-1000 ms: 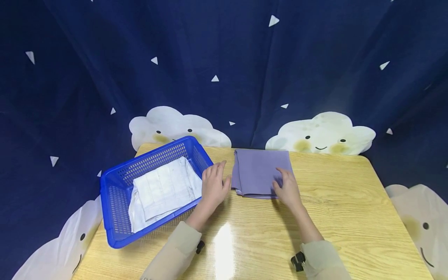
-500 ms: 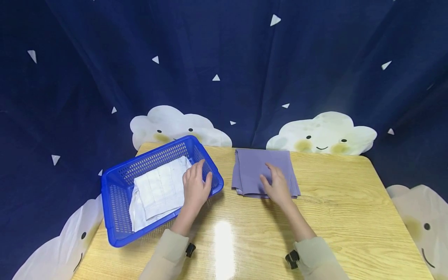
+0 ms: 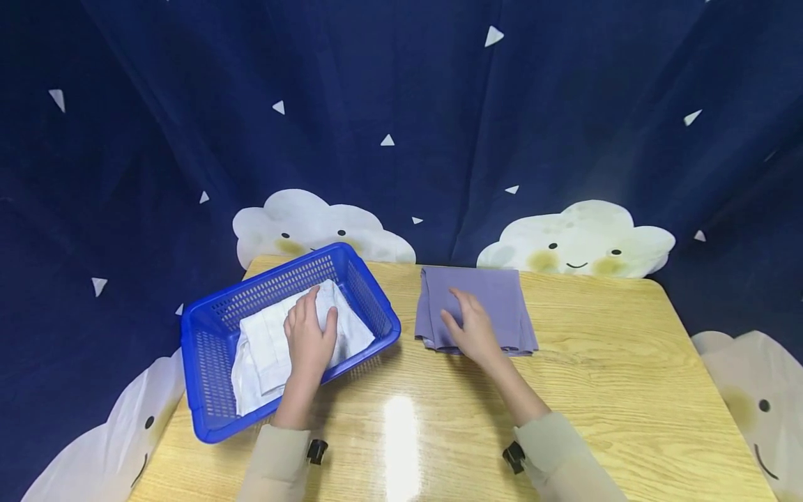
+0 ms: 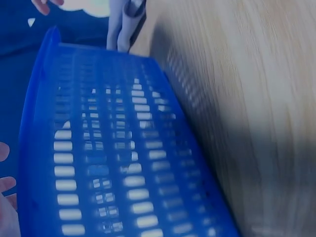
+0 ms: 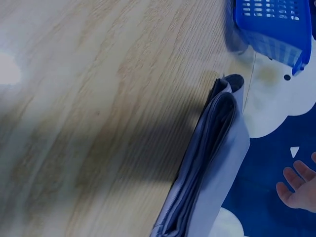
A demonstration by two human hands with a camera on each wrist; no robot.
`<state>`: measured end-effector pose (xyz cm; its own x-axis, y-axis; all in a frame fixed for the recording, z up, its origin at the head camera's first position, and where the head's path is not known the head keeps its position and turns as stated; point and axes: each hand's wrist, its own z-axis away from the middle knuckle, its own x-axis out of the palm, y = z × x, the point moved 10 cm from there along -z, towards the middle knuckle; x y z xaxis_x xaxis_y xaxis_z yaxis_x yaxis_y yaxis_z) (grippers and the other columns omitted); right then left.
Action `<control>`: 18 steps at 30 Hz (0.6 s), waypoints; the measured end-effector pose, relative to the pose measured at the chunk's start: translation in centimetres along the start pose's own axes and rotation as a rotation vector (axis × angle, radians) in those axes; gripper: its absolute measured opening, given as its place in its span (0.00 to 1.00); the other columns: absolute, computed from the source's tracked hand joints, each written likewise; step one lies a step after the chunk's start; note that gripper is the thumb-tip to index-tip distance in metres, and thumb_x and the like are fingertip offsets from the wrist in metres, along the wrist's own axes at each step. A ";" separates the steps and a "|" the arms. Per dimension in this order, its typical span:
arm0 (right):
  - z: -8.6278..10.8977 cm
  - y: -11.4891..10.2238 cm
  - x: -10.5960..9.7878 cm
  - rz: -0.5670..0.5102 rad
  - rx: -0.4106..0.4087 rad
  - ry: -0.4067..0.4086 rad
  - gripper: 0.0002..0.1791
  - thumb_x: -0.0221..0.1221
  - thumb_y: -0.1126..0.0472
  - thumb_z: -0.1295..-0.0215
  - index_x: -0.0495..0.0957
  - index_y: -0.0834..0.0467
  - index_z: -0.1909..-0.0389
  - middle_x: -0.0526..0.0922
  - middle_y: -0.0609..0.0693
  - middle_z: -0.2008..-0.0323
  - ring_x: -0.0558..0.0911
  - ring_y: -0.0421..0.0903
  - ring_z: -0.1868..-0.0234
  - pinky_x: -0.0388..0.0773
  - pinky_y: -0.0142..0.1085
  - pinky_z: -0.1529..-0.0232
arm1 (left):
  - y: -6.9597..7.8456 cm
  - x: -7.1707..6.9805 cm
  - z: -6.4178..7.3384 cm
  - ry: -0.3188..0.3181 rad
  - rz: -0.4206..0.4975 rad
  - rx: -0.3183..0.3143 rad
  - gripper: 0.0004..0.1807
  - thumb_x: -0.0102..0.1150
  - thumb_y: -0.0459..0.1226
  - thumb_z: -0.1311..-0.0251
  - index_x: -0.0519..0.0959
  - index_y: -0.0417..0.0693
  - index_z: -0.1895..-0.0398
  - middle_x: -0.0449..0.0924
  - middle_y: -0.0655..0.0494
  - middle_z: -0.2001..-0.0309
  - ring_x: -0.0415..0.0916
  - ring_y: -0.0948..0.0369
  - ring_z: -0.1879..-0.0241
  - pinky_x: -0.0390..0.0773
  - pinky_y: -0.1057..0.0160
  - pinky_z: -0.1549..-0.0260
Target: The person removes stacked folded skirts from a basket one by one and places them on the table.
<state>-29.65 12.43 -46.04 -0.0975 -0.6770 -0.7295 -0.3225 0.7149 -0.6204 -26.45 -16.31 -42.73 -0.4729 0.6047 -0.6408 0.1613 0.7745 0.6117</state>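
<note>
In the head view my left hand [image 3: 309, 341] is held over the blue plastic basket [image 3: 210, 376], above a folded white cloth [image 3: 263, 341] inside it. Its fingers are loosely extended and grip nothing. The basket's slotted side [image 4: 108, 153] fills much of the left wrist view. My right hand [image 3: 475, 333] hovers over a folded purple cloth [image 3: 502, 300], thumb and fingers spread apart. From the right wrist view, the cloth's layered edge [image 5: 212, 148] lies on the table, and the right hand [image 5: 303, 190] appears apart from it.
A light wooden table [image 3: 627, 390] carries both the basket and the purple cloth. Behind it hangs a dark blue curtain [image 3: 426, 84] with white triangles and smiling clouds. A glare patch [image 3: 401, 446] shines near the table's front.
My left hand has moved left, from beside the basket's right side to over the white cloth. My right hand has shifted left above the purple cloth. Both cloths stay in place.
</note>
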 end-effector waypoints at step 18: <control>-1.9 -4.3 2.2 0.004 -0.091 -0.050 0.28 0.54 0.55 0.36 0.63 0.61 0.37 0.70 0.61 0.42 0.67 0.56 0.39 0.63 0.50 0.40 | -5.7 -4.3 0.8 0.066 -0.036 -0.170 0.27 0.51 0.40 0.42 0.63 0.41 0.39 0.67 0.39 0.46 0.60 0.41 0.45 0.54 0.42 0.46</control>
<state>-30.27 7.58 -44.43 -0.0526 -0.6629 -0.7468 -0.4067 0.6973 -0.5902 -24.66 -23.20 -43.78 -0.5327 0.5596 -0.6349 -0.0023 0.7492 0.6623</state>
